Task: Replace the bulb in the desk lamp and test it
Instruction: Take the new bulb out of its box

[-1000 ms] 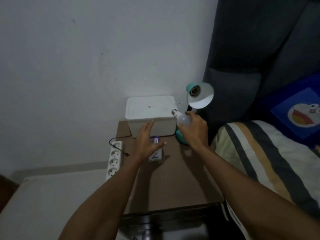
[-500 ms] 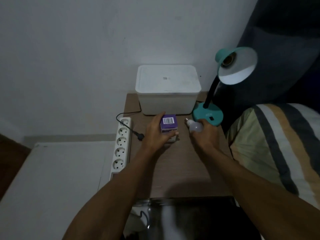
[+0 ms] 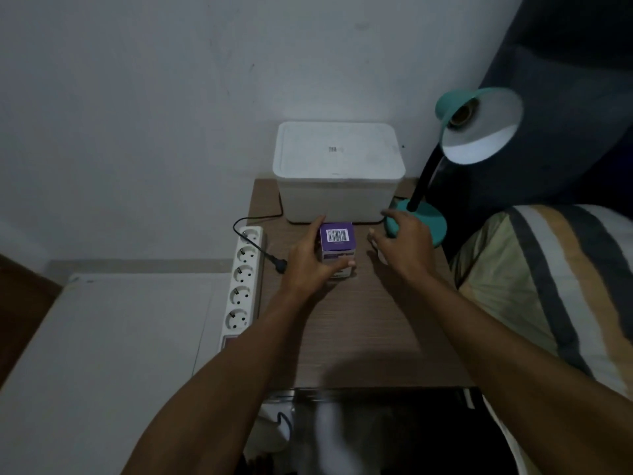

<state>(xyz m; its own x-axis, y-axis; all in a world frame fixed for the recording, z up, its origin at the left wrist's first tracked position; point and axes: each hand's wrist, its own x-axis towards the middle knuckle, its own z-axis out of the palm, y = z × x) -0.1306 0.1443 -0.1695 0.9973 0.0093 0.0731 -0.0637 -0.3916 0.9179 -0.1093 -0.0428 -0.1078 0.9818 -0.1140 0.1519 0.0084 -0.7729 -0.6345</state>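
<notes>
The teal desk lamp (image 3: 481,130) stands at the table's back right, its shade tilted toward me and its socket (image 3: 461,115) empty. My left hand (image 3: 310,260) grips a small purple bulb box (image 3: 336,242) with a barcode on top, standing on the wooden table (image 3: 363,323). My right hand (image 3: 402,243) hovers palm down just right of the box, in front of the lamp's base (image 3: 430,219), fingers spread. A pale bit under its fingers may be the old bulb (image 3: 375,249); the rest is hidden.
A white lidded box (image 3: 337,173) sits against the wall behind the purple box. A white power strip (image 3: 243,279) lies along the table's left edge, with the lamp's black plug (image 3: 279,264) lying loose beside it. A striped bedcover (image 3: 555,289) borders the table's right.
My right hand brought the old bulb down from the lamp to the table and has now spread its fingers over it. My left hand closed on the purple box.
</notes>
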